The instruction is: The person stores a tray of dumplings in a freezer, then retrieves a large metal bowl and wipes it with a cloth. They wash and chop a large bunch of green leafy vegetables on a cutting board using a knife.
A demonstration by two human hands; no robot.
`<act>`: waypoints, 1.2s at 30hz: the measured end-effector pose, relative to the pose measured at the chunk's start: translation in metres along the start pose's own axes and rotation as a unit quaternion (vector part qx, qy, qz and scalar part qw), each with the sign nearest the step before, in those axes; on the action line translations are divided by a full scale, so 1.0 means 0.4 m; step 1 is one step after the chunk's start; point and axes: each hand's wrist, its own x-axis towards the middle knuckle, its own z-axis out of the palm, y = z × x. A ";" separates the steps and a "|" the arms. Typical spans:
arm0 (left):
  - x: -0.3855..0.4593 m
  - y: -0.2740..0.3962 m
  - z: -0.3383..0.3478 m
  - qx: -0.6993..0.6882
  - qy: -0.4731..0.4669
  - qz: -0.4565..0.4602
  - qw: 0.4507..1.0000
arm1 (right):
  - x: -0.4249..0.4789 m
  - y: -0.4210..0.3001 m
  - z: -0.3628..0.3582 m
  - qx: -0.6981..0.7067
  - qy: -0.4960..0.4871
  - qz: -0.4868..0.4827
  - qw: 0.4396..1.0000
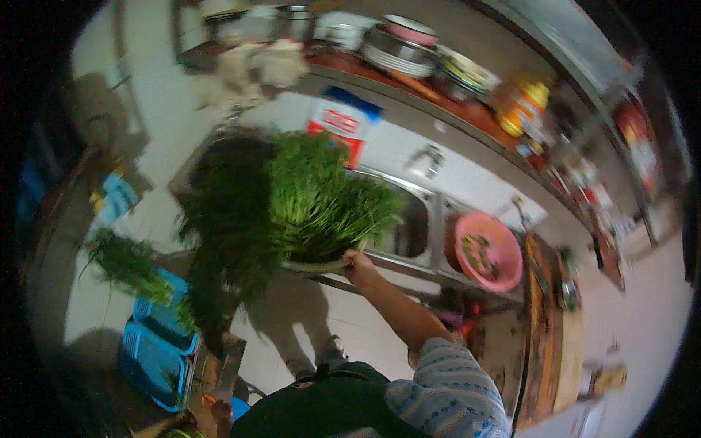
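My right hand (357,264) is closed on the pale rim of a round container (317,267). A large heap of leafy green herbs (315,191) with thin stems fills it and spreads past its edge. Left of this lies a dark, feathery mass of greens (230,219), partly in shadow. Where these dark greens end and what bears them is blurred. My left hand is out of view, perhaps behind the greens. Behind the container is a steel sink (419,219).
A pink basin (512,249) holding cut food sits right of the sink. Blue plastic baskets (153,361) stand at lower left, with a bunch of greens (131,268) over one. Above the sink runs a shelf (471,117) with bowls and a yellow bottle (526,109). A wooden counter (539,350) is at right.
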 end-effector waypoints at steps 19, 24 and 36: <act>-0.263 0.283 0.726 0.186 -0.205 0.174 0.945 | -1.254 0.091 -1.504 0.215 0.503 -0.240 0.802; -0.465 0.122 0.875 0.224 -0.220 0.158 0.936 | -1.355 0.073 -1.842 0.335 0.475 -0.361 0.729; -0.498 0.105 0.808 0.607 -0.065 0.496 0.618 | -0.981 -0.041 -1.367 -0.198 0.181 -0.350 0.898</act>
